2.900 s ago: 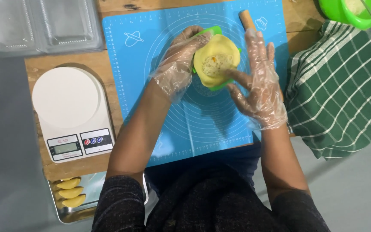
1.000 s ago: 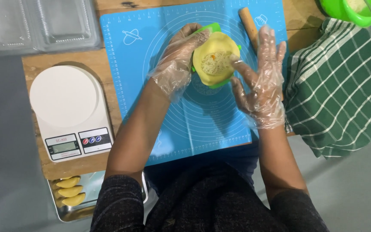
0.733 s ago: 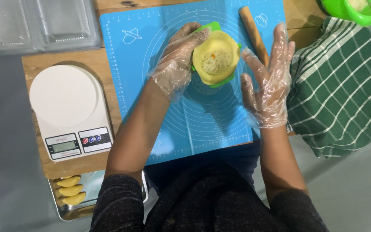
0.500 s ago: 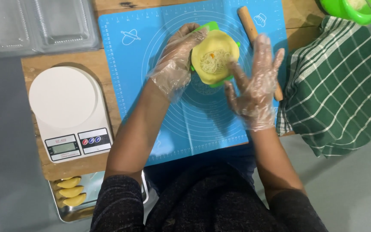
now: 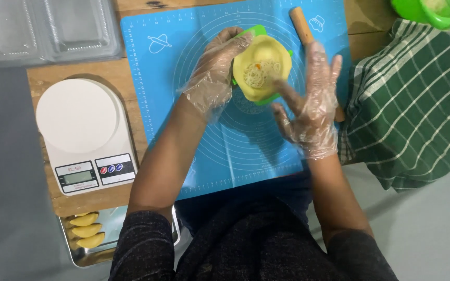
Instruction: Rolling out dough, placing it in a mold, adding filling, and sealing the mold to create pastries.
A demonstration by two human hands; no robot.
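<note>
My left hand (image 5: 213, 73), in a clear plastic glove, holds a green dumpling mould (image 5: 262, 98) lined with a round of yellow dough (image 5: 261, 66). A small heap of pale shredded filling lies in the middle of the dough. My right hand (image 5: 308, 106), also gloved, is spread open beside the mould, with one fingertip touching the dough's lower right edge. Both hands hover over a blue silicone baking mat (image 5: 225, 151) printed with circles.
A wooden rolling pin (image 5: 302, 26) lies on the mat behind my right hand. A white kitchen scale (image 5: 82, 130) stands left. A metal tray (image 5: 97, 250) holds three folded yellow dumplings (image 5: 86, 230). Clear plastic trays (image 5: 48, 28), a green checked cloth (image 5: 412, 114) and a green bowl (image 5: 427, 14) surround.
My right hand lifted off the dough, spread wide to the right, then came back with a fingertip at the dough's edge. The left hand kept hold of the mould.
</note>
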